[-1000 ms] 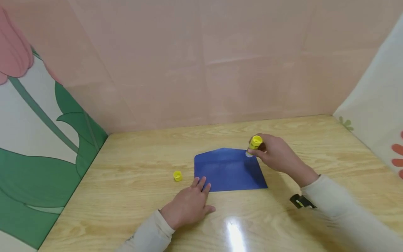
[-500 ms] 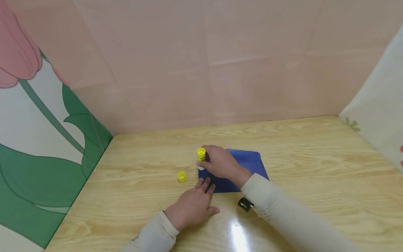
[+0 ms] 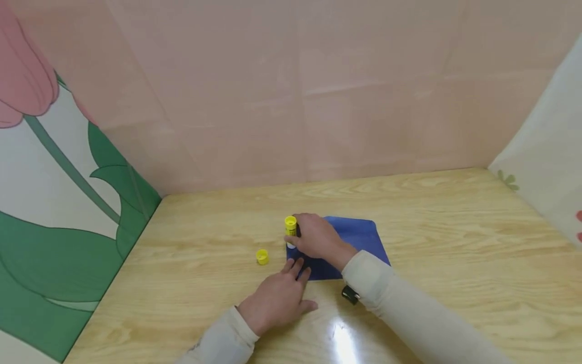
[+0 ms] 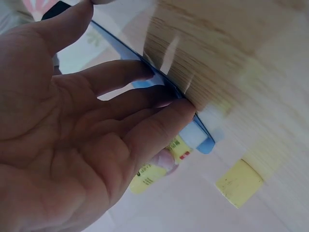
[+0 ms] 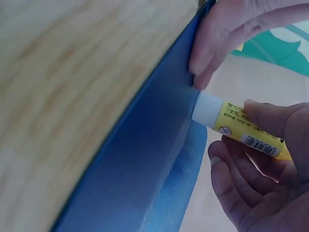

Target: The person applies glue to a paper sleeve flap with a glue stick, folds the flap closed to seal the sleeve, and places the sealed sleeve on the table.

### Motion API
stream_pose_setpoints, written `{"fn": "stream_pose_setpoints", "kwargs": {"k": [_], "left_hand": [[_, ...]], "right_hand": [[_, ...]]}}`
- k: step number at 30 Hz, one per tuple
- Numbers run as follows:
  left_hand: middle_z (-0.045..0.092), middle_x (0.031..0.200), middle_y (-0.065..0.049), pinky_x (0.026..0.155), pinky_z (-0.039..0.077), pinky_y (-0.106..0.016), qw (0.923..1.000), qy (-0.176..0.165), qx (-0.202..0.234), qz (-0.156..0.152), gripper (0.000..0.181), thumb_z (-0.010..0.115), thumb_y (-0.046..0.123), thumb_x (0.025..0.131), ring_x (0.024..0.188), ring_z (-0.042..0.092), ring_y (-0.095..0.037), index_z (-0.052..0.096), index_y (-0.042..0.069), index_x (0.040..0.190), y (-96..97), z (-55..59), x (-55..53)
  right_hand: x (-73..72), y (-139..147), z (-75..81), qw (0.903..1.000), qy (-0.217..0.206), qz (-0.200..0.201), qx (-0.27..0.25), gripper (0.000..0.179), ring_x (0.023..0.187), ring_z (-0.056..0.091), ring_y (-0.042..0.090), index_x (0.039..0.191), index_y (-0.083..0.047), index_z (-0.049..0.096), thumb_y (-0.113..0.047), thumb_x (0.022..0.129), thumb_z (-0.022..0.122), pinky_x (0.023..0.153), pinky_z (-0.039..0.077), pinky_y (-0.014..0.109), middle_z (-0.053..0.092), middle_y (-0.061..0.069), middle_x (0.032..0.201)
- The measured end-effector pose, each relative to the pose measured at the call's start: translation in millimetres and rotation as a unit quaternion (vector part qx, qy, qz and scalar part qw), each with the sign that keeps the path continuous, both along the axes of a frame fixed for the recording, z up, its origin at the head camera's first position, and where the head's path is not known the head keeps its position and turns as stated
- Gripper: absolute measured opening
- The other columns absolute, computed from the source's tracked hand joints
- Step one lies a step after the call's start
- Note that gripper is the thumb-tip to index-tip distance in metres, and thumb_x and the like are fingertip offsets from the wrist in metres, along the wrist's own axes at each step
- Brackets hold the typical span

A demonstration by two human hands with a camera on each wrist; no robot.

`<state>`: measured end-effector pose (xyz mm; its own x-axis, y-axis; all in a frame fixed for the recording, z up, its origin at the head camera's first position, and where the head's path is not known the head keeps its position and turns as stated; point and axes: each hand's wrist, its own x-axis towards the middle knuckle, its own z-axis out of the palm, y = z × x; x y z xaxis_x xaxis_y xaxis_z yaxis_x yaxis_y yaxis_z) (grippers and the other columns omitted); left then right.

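A dark blue paper envelope lies on the table with its flap spread out toward the back. My right hand pinches a yellow glue stick between thumb and fingers, its white end down at the envelope's left side. In the right wrist view that white end of the glue stick meets the blue paper near the flap's fold. My left hand rests with its fingertips on the envelope's front left corner, fingers extended. To the left of the envelope stands the yellow glue stick cap.
The wood-grain table runs back to a pinkish wall covering. A panel with a tulip print borders the left, and a white flowered cloth the right. A black device hangs under my right sleeve.
My right hand has carried the glue stick from the envelope's right side across to its left side, then slightly toward me. The left hand keeps its place on the envelope.
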<state>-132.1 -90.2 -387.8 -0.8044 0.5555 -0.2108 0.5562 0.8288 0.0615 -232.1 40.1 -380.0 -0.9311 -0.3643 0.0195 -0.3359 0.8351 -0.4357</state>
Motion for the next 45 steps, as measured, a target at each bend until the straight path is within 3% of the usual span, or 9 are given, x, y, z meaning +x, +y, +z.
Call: {"fn": "stream_pose_setpoints", "kwargs": {"k": [7,19,37,45], "left_hand": [[0.038,0.157,-0.02,0.11,0.047,-0.041,1.0,-0.004,0.001,0.003,0.071,0.053,0.057,0.097,0.145,0.038,-0.037,0.048,0.007,0.148,-0.2,0.4,-0.3],[0.032,0.161,-0.017,0.115,0.041,-0.044,0.9986,-0.047,0.0,0.024,0.072,0.051,0.058,0.097,0.149,0.032,-0.035,0.043,0.01,0.151,1.4,0.8,0.6],[0.033,0.16,-0.019,0.115,0.041,-0.044,0.9995,-0.025,0.007,0.019,0.073,0.052,0.057,0.097,0.148,0.033,-0.036,0.043,0.008,0.15,-0.1,1.1,2.1],[0.034,0.158,-0.019,0.114,0.042,-0.043,0.9997,-0.019,0.01,0.014,0.072,0.054,0.055,0.097,0.147,0.035,-0.037,0.044,0.006,0.15,-0.1,3.4,4.6]], "right_hand": [[-0.1,19,0.8,0.9999,-0.009,-0.012,0.003,0.033,0.074,0.061,0.014,0.106,-0.01,0.066,-0.038,0.09,0.073,0.074,0.055,0.035,0.067,-0.001,0.087],[2.0,59,0.1,0.9998,-0.008,-0.015,0.014,0.036,0.074,0.061,0.015,0.108,-0.007,0.065,-0.037,0.091,0.073,0.072,0.055,0.036,0.067,0.002,0.088],[1.9,135,3.6,0.9986,0.007,-0.05,0.015,0.03,0.07,0.058,0.018,0.098,-0.005,0.062,-0.033,0.092,0.07,0.063,0.049,0.033,0.065,0.005,0.081],[7.0,169,4.4,0.9975,0.013,-0.07,0.004,0.027,0.074,0.066,0.019,0.094,-0.004,0.062,-0.029,0.092,0.07,0.062,0.055,0.033,0.071,0.01,0.086]]}}
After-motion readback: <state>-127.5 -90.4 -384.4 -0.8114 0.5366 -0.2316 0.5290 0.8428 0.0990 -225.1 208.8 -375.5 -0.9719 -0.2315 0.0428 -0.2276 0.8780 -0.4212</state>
